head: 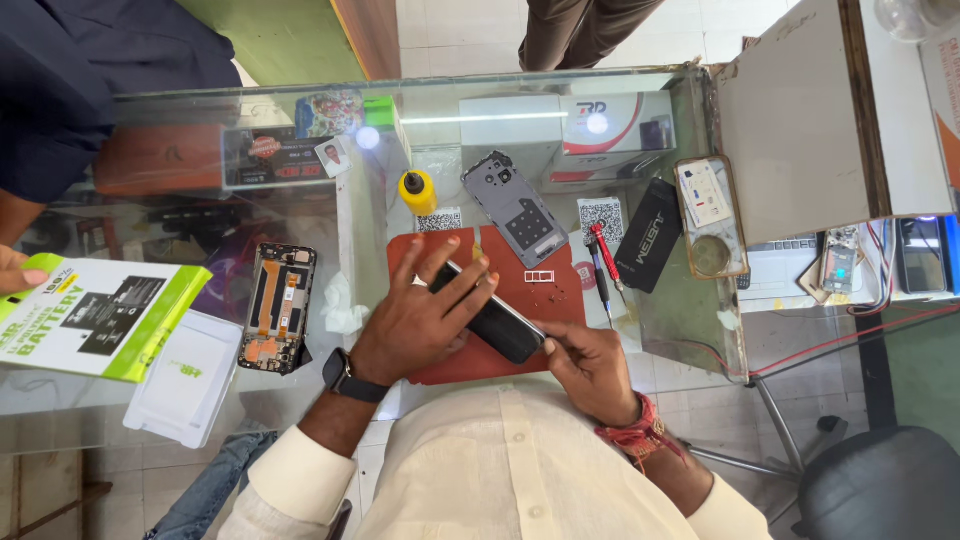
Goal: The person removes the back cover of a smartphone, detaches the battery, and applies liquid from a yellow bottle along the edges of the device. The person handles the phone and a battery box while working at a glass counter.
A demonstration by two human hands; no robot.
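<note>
My left hand (pixel 425 315), with a dark watch on its wrist, lies over a black phone (pixel 503 328) and presses it down on a red work mat (pixel 545 290). The fingers are spread across the phone's upper side. My right hand (pixel 590 365) grips a thin metal tool at the phone's lower right corner; red threads circle that wrist. A small white tray piece (pixel 539 275) and tiny screws lie on the mat just beyond the phone.
On the glass counter lie a grey phone back cover (pixel 515 208), a yellow-capped bottle (pixel 418 192), a red screwdriver (pixel 606 255), a stripped phone frame (pixel 279 305), a white box (pixel 188 378), and a green-white battery box (pixel 95 315) held by another person's hand (pixel 15 270).
</note>
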